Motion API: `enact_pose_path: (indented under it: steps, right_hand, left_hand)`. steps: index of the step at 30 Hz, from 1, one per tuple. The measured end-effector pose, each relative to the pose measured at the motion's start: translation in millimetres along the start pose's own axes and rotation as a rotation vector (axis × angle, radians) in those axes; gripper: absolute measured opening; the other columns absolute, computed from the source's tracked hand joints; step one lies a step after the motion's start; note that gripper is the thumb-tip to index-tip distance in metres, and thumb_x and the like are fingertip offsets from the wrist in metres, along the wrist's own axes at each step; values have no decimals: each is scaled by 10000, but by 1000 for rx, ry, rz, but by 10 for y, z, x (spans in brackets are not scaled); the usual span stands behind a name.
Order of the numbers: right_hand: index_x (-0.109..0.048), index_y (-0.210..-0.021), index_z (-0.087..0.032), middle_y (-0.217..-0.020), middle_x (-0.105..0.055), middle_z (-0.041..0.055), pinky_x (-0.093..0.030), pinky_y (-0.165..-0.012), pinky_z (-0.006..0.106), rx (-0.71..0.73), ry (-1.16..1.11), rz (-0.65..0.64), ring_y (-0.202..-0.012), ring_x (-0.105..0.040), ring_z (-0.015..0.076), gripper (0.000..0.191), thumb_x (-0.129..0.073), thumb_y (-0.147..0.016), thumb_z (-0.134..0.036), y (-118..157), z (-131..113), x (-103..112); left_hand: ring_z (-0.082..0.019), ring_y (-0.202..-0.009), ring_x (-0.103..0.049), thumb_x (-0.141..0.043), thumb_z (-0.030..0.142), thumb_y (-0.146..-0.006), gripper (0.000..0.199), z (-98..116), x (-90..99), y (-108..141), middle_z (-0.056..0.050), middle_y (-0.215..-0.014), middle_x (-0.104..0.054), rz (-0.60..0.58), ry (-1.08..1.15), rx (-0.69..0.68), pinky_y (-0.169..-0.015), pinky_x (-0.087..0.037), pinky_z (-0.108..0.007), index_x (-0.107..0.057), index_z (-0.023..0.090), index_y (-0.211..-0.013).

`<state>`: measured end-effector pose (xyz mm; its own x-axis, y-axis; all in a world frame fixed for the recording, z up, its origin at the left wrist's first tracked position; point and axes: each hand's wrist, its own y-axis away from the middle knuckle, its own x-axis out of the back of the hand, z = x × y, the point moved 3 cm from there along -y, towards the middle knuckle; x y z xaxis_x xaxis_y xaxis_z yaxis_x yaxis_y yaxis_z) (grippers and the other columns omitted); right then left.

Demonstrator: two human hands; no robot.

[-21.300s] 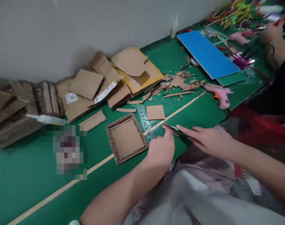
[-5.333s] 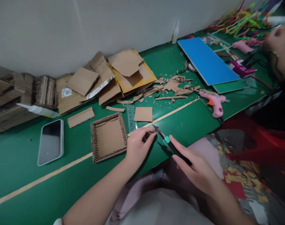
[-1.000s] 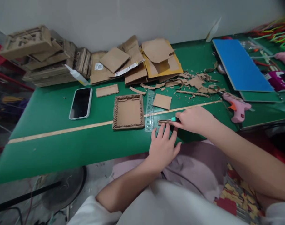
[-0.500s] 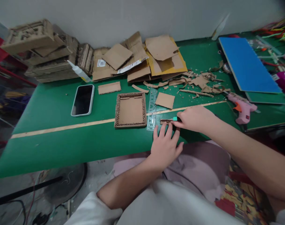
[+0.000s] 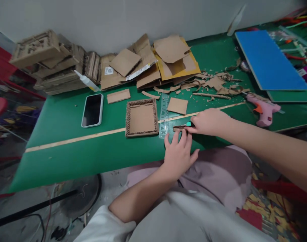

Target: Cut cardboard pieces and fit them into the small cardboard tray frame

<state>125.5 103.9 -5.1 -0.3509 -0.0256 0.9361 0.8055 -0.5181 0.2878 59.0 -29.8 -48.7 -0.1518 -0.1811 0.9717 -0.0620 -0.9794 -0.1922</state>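
Observation:
My right hand [image 5: 208, 121] is closed round a teal-and-black cutter [image 5: 189, 124], whose tip lies at a small cardboard strip [image 5: 178, 128] on the green table. With fingers spread, my left hand [image 5: 178, 149] rests flat, its fingertips at the near edge of that strip. A clear ruler [image 5: 164, 116] lies just left of the strip. Left of the ruler is a shallow cardboard tray [image 5: 142, 119] with corrugated walls. Beyond the strip lies a square cardboard piece [image 5: 178, 106]. The underside of my left fingers is hidden.
A phone [image 5: 92, 110] and a glue bottle [image 5: 87, 81] lie at the left, near stacked cardboard [image 5: 54, 64]. Cardboard sheets [image 5: 125, 62] and scraps [image 5: 216, 84] line the back. At the right are a pink glue gun [image 5: 264, 109] and a blue board [image 5: 271, 60].
The view has shifted slightly. My right hand and the cutter have moved a little left along the strip, and my left hand stays beside it.

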Motion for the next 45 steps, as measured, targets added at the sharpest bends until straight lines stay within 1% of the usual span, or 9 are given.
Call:
enact_pose_path:
  steps: [5, 11, 15, 21, 27, 34, 40, 43, 45]
  right_hand:
    - [-676, -734, -126, -651, -669, 158, -386, -493, 314, -10, -19, -33, -624, -652, 295, 570, -303, -843, -543, -2, -1, 12]
    - [-685, -751, -122, -659, -674, 166, -395, -511, 312, -5, -23, -49, -633, -653, 285, 586, -295, -846, -548, 8, -4, 24]
    - [-684, -752, -118, -670, -677, 167, -391, -522, 300, -22, -5, -29, -647, -656, 274, 595, -288, -850, -550, 25, 12, 18]
    - [-683, -751, -108, -640, -665, 164, -387, -525, 301, -37, 12, -35, -651, -657, 288, 627, -276, -848, -576, 103, 62, -15]
    - [-683, -754, -111, -586, -653, 149, -325, -506, 278, -49, 42, -10, -599, -641, 267, 604, -279, -853, -549, 190, 146, -96]
    - [-664, -796, -106, -649, -674, 160, -258, -475, 263, -123, 100, -75, -572, -635, 265, 623, -258, -841, -576, 423, 363, -236]
    - [-642, -802, -125, -645, -667, 153, -225, -480, 264, -195, 127, -108, -616, -648, 265, 611, -233, -845, -577, 575, 408, -276]
    - [-630, -807, -145, -636, -658, 129, -235, -481, 258, -244, 87, -115, -612, -639, 252, 609, -223, -847, -597, 651, 446, -301]
    - [-622, -861, -163, -626, -648, 96, -266, -480, 255, -306, -43, -94, -615, -631, 241, 612, -228, -836, -631, 703, 495, -304]
  left_hand:
    - [-301, -1226, -370, -329, 465, -892, 557, 7, -13, -1, -118, -1372, -445, -6, 15, 20, -990, -272, -567, -420, 120, -1321]
    - [-295, -1221, -379, -350, 469, -881, 566, 5, 0, -9, -114, -1359, -459, 0, 18, 19, -977, -300, -550, -420, 114, -1316]
    - [-298, -1221, -382, -350, 477, -878, 587, 4, 9, -10, -119, -1357, -460, 4, 0, 22, -977, -307, -543, -401, 106, -1330]
    - [-294, -1232, -376, -345, 472, -880, 599, 1, 4, -13, -111, -1370, -447, 1, 14, 32, -983, -302, -533, -361, 113, -1359]
    - [-287, -1237, -373, -332, 464, -888, 584, -2, -5, -15, -109, -1377, -442, 3, 43, 35, -988, -286, -540, -363, 117, -1357]
    - [-294, -1228, -384, -353, 457, -887, 582, -3, -1, -20, -128, -1361, -458, 5, 59, 37, -991, -278, -538, -369, 115, -1356]
    - [-299, -1212, -408, -386, 448, -877, 575, -6, -5, -26, -127, -1340, -480, 33, 63, 26, -985, -288, -536, -384, 116, -1346]
    - [-302, -1197, -421, -408, 441, -871, 560, -17, 7, -45, -129, -1316, -500, 45, 78, 18, -982, -290, -536, -406, 123, -1332]
    - [-295, -1181, -434, -426, 433, -866, 551, -29, 23, -64, -126, -1293, -518, 43, 91, 14, -985, -288, -531, -417, 123, -1321]
